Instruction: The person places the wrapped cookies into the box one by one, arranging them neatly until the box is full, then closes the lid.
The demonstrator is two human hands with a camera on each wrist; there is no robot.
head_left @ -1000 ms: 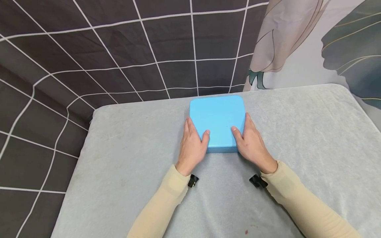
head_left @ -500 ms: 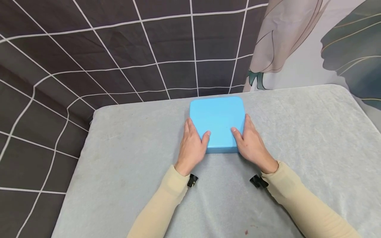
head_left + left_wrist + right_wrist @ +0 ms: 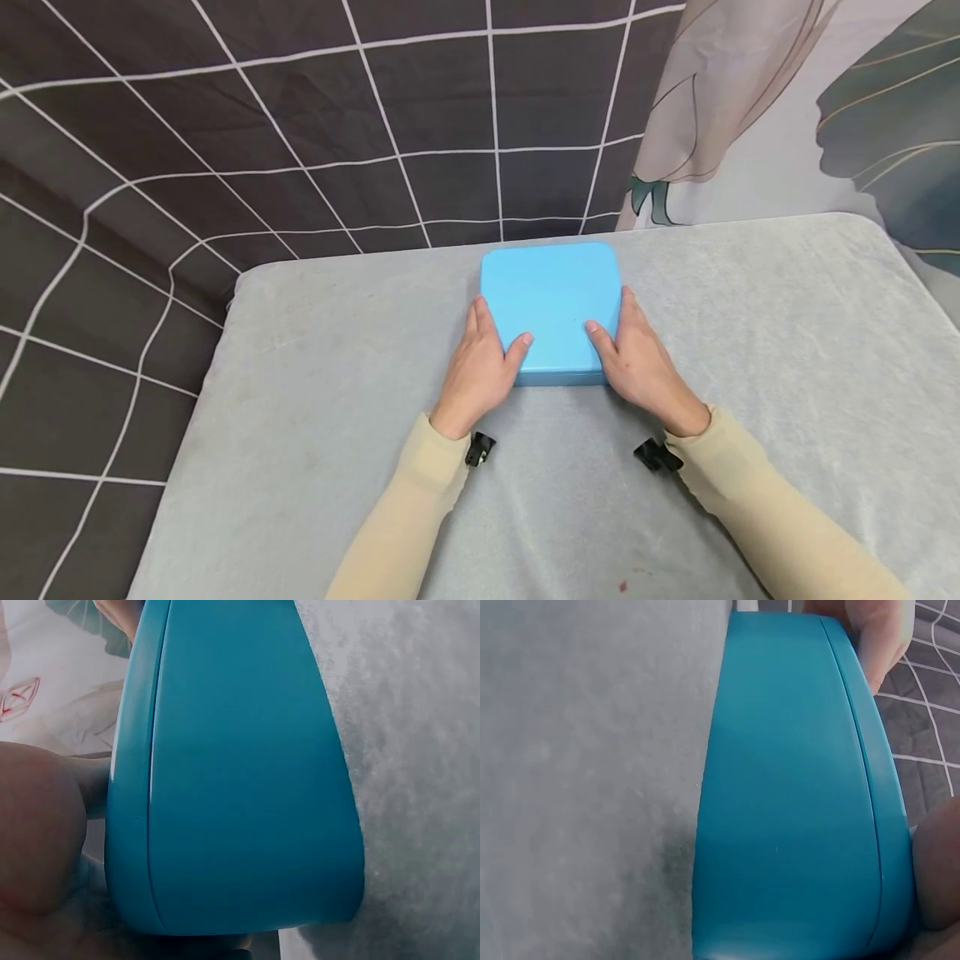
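Note:
A blue lidded box (image 3: pixel 555 300) with rounded corners lies on the grey cloth-covered table, near its far edge. My left hand (image 3: pixel 478 367) holds its left side, thumb over the near corner of the lid and fingers along the edge. Opposite it, my right hand (image 3: pixel 641 358) grips the right side the same way, its thumb on top. Both wrist views show the box's near wall, with a thin seam between the lid (image 3: pixel 133 795) and the body (image 3: pixel 787 787). The lid sits down on the body. The inside of the box is hidden.
Grey cloth (image 3: pixel 337 400) covers the table on all sides of the box. A dark curtain with white grid lines (image 3: pixel 315 108) hangs behind and to the left, and a patterned pale curtain (image 3: pixel 765 142) at the back right. Small black devices (image 3: pixel 480 448) sit at both wrists.
Both wrists have shifted slightly outward, and the view has moved a little. The box remains in place between the hands.

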